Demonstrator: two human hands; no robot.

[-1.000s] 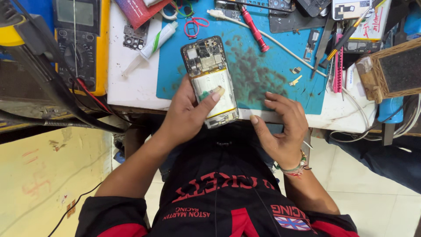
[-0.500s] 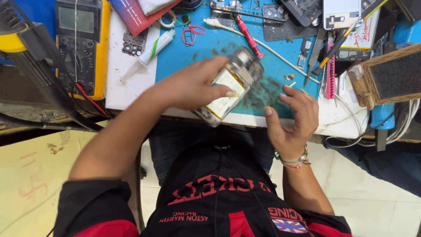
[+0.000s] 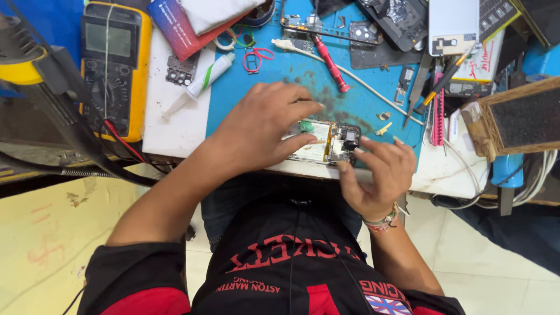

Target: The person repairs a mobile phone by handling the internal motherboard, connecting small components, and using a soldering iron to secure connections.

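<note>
The bench [image 3: 175, 125] is seen from above, its white top covered across the middle by a stained blue work mat [image 3: 274, 87]. Beyond the left edge a pale yellowish floor is visible, and white tiles lie below the right edge.

At the near edge of the mat an opened phone [image 3: 326, 142] is laid flat, back cover off, so that a pale battery and a dark circuit board are exposed. It is pressed down by the left hand [image 3: 262, 125], whose fingers are spread wide over its left part. The right hand [image 3: 376, 175] is curled at the phone's right end, fingertips touching the board side — whether anything small is pinched there cannot be told.

The phone is judged light and stiff but fragile: bare components and thin connectors would be damaged by pressure, so it is best taken by its long side edges, not by the board.

A yellow multimeter [image 3: 114, 67] is set at the far left corner. Smaller items are scattered toward the far edge — a red-handled screwdriver [image 3: 331, 63], a white tube [image 3: 204, 81] and red scissors [image 3: 256, 59].
</note>
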